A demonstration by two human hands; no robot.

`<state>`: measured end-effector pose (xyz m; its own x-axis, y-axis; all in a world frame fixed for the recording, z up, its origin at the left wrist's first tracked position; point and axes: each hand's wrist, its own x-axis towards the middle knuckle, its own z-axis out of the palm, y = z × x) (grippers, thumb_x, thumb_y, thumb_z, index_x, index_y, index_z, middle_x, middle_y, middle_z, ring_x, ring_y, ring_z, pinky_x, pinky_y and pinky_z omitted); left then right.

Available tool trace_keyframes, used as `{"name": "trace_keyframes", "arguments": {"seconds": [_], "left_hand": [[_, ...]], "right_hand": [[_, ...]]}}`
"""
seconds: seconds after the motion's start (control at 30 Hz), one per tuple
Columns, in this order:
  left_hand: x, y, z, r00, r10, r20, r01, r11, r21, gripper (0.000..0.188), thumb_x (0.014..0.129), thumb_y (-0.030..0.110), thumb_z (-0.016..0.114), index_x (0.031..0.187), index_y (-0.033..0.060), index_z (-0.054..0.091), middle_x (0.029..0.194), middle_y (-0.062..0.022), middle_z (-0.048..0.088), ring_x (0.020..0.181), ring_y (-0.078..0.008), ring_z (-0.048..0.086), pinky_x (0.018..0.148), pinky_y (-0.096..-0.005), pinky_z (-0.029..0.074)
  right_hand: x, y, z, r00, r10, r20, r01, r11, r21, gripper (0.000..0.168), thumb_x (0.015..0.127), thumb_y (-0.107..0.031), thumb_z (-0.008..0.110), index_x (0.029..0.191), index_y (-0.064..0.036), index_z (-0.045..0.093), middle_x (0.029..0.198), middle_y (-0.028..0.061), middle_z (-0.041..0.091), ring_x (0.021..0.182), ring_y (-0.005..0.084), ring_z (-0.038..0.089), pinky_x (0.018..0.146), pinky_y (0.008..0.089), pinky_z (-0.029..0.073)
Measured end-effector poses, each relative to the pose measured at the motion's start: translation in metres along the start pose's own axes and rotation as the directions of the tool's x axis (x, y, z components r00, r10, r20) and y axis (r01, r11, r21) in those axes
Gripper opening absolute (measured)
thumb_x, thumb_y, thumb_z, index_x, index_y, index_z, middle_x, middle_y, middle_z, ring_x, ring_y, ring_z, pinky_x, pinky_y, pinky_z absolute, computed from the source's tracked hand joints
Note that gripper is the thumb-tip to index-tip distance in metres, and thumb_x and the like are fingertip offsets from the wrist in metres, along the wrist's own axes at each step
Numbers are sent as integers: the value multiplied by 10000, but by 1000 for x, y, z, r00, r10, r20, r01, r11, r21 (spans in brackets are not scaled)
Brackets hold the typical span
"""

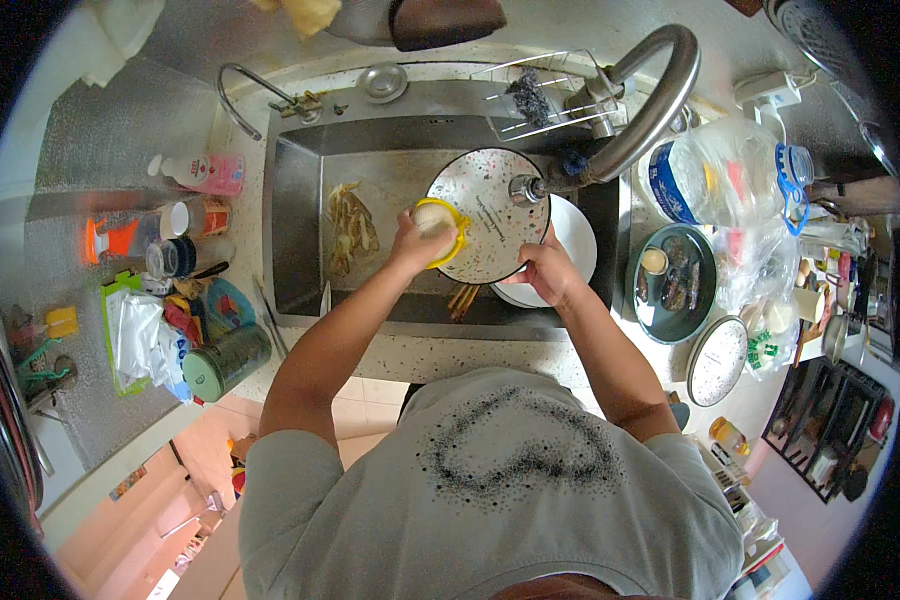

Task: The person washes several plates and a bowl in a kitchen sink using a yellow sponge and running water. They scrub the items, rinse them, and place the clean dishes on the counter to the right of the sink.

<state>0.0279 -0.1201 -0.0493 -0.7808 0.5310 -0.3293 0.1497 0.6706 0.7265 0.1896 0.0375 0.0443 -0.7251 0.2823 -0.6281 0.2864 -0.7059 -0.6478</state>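
Observation:
Over the sink (390, 169), my right hand (549, 271) grips the lower right rim of a terrazzo-patterned plate (480, 202) with a dark edge. My left hand (418, 246) holds a round pale scrubbing pad with a yellow rim (459, 238) against the plate's left side. Directly above the plate hangs the nozzle of a gooseneck faucet (526, 190); whether water runs is not clear. A white dish (576, 244) lies below, partly hidden by the plate and my right hand. Ends of several chopsticks (463, 301) show under the plate. A crumpled brownish cloth-like thing (352, 229) rests on the sink floor.
Right of the sink are a teal pan (673, 330) holding dark pieces, a large clear water bottle (712, 172) and a patterned plate or lid (718, 360). Bottles and a green canister (227, 362) crowd the left counter. A wire rack (547, 94) holds steel wool (529, 97).

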Motion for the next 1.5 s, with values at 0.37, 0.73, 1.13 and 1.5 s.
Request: {"name": "trace_keyframes", "arguments": {"seconds": [0.37,0.73,1.13,1.5], "left_hand": [[55,27,-39,862,330,385,-429,880,207,384,773,340,621,965,13,561,879,-188,617,794,-351,592,693,-404,461],[74,115,-26,629,347,696,-619,765,179,318,667,265,735,911,84,640,780,-100,655,716,-240,626,640,-356,474],[-19,-8,27,916,-373,147,336,516,-788,387,767,98,595,1136,17,509,1027,-83,583,926,-195,571,791,-330,451],[43,31,-54,1000,-23,-19,17,963,-269,316,730,134,674,1006,7,588,882,-96,642,772,-166,612,683,-301,479]], "right_hand": [[-27,-2,22,958,249,144,-250,968,-11,750,672,35,451,1358,-127,193,1202,131,457,943,286,580,668,458,551],[9,-18,-5,909,310,278,-306,950,-57,477,661,-72,477,1129,11,455,961,96,586,809,227,628,637,424,561],[55,-23,-30,985,170,-21,-169,949,-266,613,616,-88,523,1213,-76,387,909,48,475,794,191,486,611,389,481],[64,-16,-41,992,-72,103,74,997,-14,438,808,-290,582,1173,-68,481,1096,61,547,1011,189,510,892,361,378]]}}
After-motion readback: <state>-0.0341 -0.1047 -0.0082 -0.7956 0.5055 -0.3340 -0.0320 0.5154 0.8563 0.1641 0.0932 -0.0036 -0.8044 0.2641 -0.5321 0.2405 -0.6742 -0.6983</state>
